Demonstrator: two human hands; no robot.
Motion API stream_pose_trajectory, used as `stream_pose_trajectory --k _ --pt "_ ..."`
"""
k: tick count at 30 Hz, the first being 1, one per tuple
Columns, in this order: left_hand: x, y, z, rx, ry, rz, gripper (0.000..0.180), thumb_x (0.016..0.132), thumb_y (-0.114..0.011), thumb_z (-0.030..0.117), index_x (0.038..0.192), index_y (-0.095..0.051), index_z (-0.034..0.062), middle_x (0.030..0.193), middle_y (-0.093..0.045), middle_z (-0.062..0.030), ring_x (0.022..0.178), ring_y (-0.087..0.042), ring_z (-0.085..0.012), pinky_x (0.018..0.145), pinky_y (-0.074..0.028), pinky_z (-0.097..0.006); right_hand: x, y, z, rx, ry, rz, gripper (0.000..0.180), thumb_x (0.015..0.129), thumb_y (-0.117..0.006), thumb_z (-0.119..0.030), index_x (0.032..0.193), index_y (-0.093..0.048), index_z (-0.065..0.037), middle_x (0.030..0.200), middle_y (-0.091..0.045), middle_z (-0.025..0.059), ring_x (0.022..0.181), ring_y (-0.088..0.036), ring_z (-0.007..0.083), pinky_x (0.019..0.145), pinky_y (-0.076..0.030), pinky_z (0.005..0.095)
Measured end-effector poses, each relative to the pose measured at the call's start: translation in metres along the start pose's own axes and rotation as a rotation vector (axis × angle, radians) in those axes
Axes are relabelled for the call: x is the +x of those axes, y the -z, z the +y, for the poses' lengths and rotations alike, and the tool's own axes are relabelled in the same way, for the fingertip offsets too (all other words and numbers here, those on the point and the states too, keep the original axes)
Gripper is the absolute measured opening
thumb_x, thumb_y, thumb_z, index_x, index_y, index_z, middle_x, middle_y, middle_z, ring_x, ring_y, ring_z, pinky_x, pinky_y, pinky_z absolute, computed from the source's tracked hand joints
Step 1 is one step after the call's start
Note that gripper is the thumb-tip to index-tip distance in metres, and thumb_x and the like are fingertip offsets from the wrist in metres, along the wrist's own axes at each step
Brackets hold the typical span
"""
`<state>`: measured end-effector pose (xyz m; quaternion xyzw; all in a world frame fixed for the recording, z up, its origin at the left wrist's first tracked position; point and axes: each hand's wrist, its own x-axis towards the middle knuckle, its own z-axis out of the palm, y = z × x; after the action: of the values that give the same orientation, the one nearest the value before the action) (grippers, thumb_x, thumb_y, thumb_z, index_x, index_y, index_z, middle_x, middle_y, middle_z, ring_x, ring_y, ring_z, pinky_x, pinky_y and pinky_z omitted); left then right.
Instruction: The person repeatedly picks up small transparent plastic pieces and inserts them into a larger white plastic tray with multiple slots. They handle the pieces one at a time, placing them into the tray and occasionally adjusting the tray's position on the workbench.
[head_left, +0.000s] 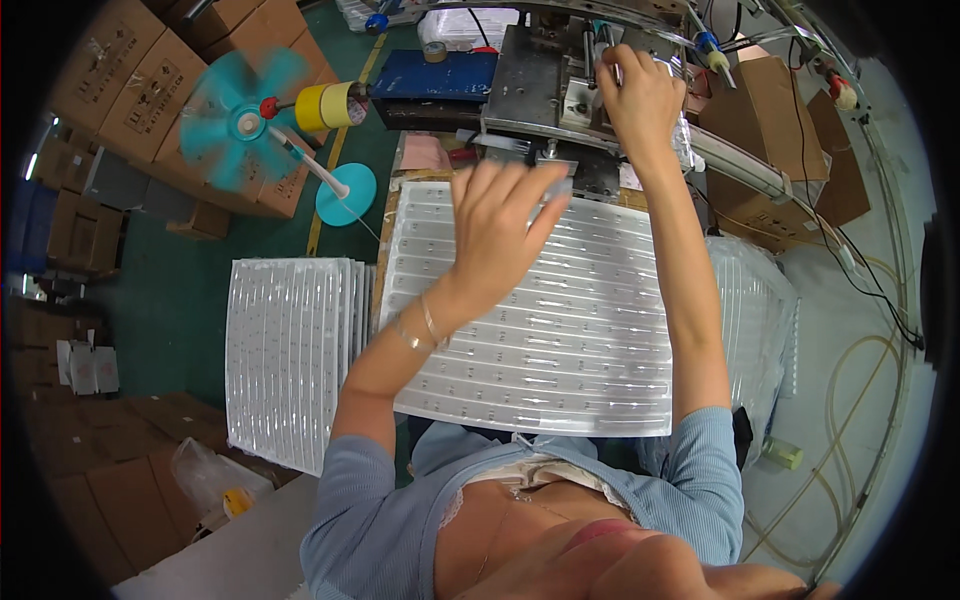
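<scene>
My left hand (pixel 500 225) is raised over the upper part of a white ribbed tray (pixel 530 370) with rows of small pieces. Its thumb and forefinger come together around a small translucent piece (pixel 564 187), blurred and hard to make out. Farther off, my right hand (pixel 642 100) reaches onto a metal bench machine (pixel 522 85). Its fingers curl down beside a light metal fixture block (pixel 577 104), and what they grip is hidden beneath them.
More white trays (pixel 285 360) stand stacked at the left. A turquoise fan (pixel 345 192) with tape rolls (pixel 322 107) near it is on the green floor. Cardboard boxes (pixel 150 100) fill the far left. Plastic-wrapped trays (pixel 745 310), an open carton (pixel 770 130) and hoses lie right.
</scene>
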<state>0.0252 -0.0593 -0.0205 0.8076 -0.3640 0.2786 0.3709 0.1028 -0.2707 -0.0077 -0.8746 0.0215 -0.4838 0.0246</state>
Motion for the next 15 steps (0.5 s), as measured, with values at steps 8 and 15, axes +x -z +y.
stream_pose_trajectory --k 8,15 --pt "-0.072 0.038 0.017 -0.078 0.16 -0.119 0.026 0.073 -0.07 0.01 0.098 -0.066 0.0093 0.076 -0.056 -0.0024 0.076 -0.049 -0.0174 0.075 -0.035 -0.032 -0.033 0.026 0.016 0.09 -0.094 -0.012 0.039 0.077 -0.064 -0.041 0.1 -0.06 -0.01 0.092 -0.065 0.0061 0.092 -0.057 0.0266 0.077 -0.037 0.0407" --pt "-0.106 0.054 0.028 -0.313 0.356 -0.068 0.025 0.076 -0.069 0.013 0.101 -0.065 0.0091 0.076 -0.056 -0.0026 0.073 -0.049 -0.0165 0.073 -0.038 -0.029 -0.17 0.172 0.022 0.155 -0.259 -0.2 0.02 0.079 -0.066 -0.019 0.091 -0.062 -0.004 0.085 -0.064 0.0082 0.076 -0.059 0.0238 0.069 -0.043 0.0346"
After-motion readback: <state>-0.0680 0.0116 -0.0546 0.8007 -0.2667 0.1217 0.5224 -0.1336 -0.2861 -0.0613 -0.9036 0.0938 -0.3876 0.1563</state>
